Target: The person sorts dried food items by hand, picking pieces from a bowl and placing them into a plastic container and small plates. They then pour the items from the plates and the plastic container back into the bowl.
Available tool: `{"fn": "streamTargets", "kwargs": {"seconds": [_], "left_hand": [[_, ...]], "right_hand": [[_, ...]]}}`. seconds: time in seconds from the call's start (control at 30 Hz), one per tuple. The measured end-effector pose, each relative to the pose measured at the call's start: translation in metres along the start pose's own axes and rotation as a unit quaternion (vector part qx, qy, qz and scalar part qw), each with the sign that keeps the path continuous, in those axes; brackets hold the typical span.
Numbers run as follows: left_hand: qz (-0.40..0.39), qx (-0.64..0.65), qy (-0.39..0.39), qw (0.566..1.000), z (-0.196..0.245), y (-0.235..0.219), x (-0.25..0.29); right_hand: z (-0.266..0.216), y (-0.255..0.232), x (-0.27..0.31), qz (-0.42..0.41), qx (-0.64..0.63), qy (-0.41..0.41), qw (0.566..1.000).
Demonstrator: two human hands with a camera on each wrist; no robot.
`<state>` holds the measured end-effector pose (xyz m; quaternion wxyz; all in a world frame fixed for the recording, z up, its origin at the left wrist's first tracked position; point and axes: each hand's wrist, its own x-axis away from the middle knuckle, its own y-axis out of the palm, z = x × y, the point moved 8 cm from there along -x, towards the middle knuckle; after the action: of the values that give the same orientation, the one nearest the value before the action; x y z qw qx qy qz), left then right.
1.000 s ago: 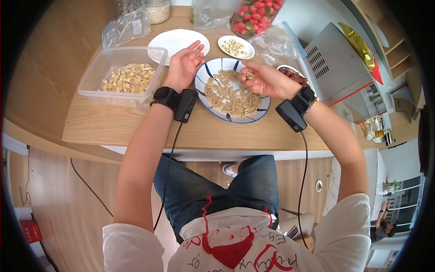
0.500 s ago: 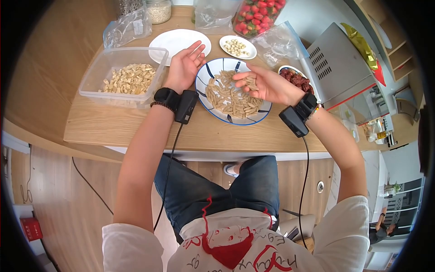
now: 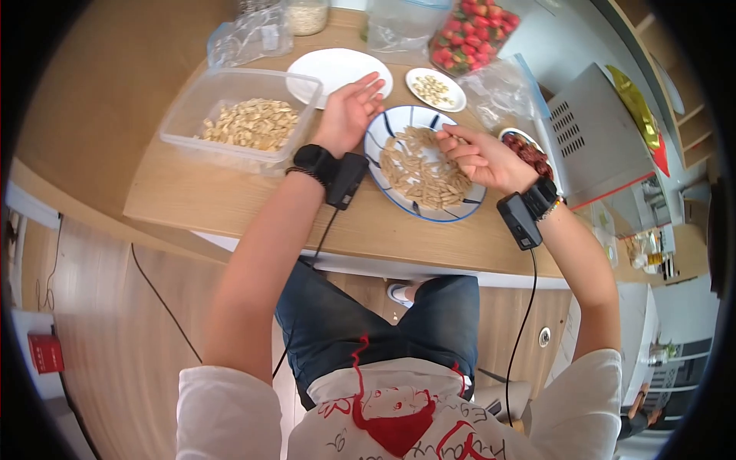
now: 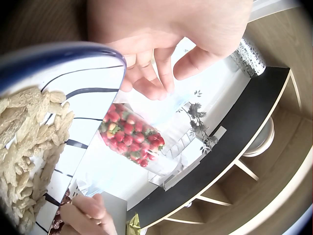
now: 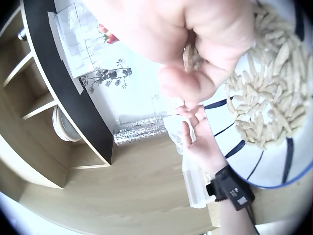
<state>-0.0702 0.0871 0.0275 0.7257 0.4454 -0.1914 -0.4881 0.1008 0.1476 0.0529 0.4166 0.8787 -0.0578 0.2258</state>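
Observation:
A blue-rimmed white plate [image 3: 378, 143] holds many slim, tan dried root pieces [image 3: 439, 192], ridged and pointed at the ends. My right hand [image 3: 491, 159] is over the plate's right side, its fingers curled around a few of these root pieces [image 5: 188, 58], which show between fingers and palm in the right wrist view. Beside the plate's left rim is my left hand [image 3: 349, 116], palm up with fingers loosely extended, holding nothing. Its fingers overlap an oval white plate [image 3: 326, 67] behind it in the head view.
Left of the left hand stands a clear plastic box [image 3: 184, 115] with pale dried slices [image 3: 253, 124]. A small white dish [image 3: 454, 98] of pale seeds, a strawberry container [image 3: 474, 34] and plastic bags [image 3: 502, 88] lie behind. A bowl of dark red dried fruit [image 3: 527, 153] sits right.
The right hand's fingers, looser half a second ago with root pieces showing, have curled in. The left hand keeps its pose. The head view has shifted, so the tabletop appears further right.

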Motion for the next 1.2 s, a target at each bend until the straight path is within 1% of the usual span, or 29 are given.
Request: {"fn": "streamTargets", "kwargs": {"seconds": [0.07, 0.1, 0.2, 0.27, 0.3, 0.33, 0.4, 0.43, 0.47, 0.5, 0.53, 0.57, 0.63, 0.7, 0.73, 0.83, 0.9, 0.93, 1.0, 1.03, 1.1, 1.13, 1.2], "left_hand": [[0.010, 0.004, -0.001, 1.000, 0.000, -0.001, -0.001], [0.008, 0.005, -0.002, 1.000, 0.000, -0.001, -0.001], [0.017, -0.001, 0.006, 1.000, 0.001, 0.002, 0.001], [0.035, -0.025, 0.022, 0.999, 0.009, 0.020, 0.013], [0.037, -0.026, 0.062, 0.997, 0.015, 0.027, 0.017], [0.042, -0.030, 0.029, 0.998, 0.007, 0.015, 0.010], [0.055, -0.035, -0.036, 0.997, -0.007, -0.012, -0.003], [0.031, -0.160, 0.026, 0.986, 0.005, -0.001, 0.007], [0.024, -0.280, 0.092, 0.955, 0.017, 0.010, 0.019], [0.006, -0.404, 0.142, 0.903, 0.025, 0.021, 0.028], [-0.011, -0.520, 0.189, 0.833, 0.030, 0.031, 0.034], [0.001, -0.451, 0.189, 0.872, 0.030, 0.026, 0.031], [-0.012, -0.335, 0.148, 0.930, 0.022, 0.016, 0.019], [-0.007, -0.229, 0.101, 0.968, 0.014, 0.008, 0.012], [-0.001, -0.174, 0.079, 0.982, 0.012, 0.006, 0.010], [0.039, -0.045, 0.028, 0.998, 0.005, 0.005, 0.009], [0.063, 0.039, -0.006, 0.997, 0.001, 0.004, 0.008], [0.054, 0.038, -0.006, 0.998, 0.000, 0.004, 0.005], [0.038, 0.034, -0.004, 0.999, -0.002, 0.000, 0.001], [0.000, 0.055, -0.006, 0.998, -0.001, 0.001, -0.001], [-0.048, -0.055, 0.065, 0.995, 0.008, 0.008, 0.008], [-0.037, -0.114, 0.081, 0.990, 0.011, 0.011, 0.011], [-0.011, -0.230, 0.109, 0.967, 0.017, 0.015, 0.017]], "right_hand": [[-0.006, 0.023, -0.005, -0.020, 0.006, 0.000, 1.000], [-0.010, 0.035, -0.009, 0.016, 0.022, -0.015, 1.000], [-0.023, 0.097, -0.038, -0.032, 0.127, -0.084, 0.988], [-0.024, 0.134, -0.065, -0.045, 0.172, -0.097, 0.979], [-0.027, 0.150, -0.078, -0.055, 0.243, -0.109, 0.962], [-0.029, 0.164, -0.092, -0.065, 0.313, -0.120, 0.940], [-0.037, 0.181, -0.128, -0.016, 0.456, -0.154, 0.877], [-0.038, 0.189, -0.138, 0.008, 0.523, -0.171, 0.835], [-0.032, 0.195, -0.146, -0.008, 0.526, -0.154, 0.836], [-0.026, 0.201, -0.152, -0.025, 0.530, -0.136, 0.837], [-0.021, 0.205, -0.156, -0.041, 0.533, -0.117, 0.837], [-0.023, 0.209, -0.157, -0.039, 0.558, -0.145, 0.816], [-0.027, 0.214, -0.157, -0.032, 0.605, -0.198, 0.770], [-0.033, 0.213, -0.155, -0.047, 0.589, -0.226, 0.774], [-0.037, 0.210, -0.153, -0.054, 0.581, -0.241, 0.776], [-0.043, 0.199, -0.146, -0.067, 0.545, -0.212, 0.809], [-0.046, 0.194, -0.141, -0.037, 0.563, -0.219, 0.796], [-0.048, 0.193, -0.139, -0.023, 0.571, -0.223, 0.790], [-0.042, 0.194, -0.146, -0.041, 0.604, -0.214, 0.767], [-0.039, 0.197, -0.150, -0.052, 0.621, -0.208, 0.754], [-0.037, 0.205, -0.152, -0.037, 0.676, -0.225, 0.700], [-0.035, 0.211, -0.152, -0.029, 0.702, -0.234, 0.672], [-0.031, 0.219, -0.157, -0.029, 0.774, -0.213, 0.595]]}}
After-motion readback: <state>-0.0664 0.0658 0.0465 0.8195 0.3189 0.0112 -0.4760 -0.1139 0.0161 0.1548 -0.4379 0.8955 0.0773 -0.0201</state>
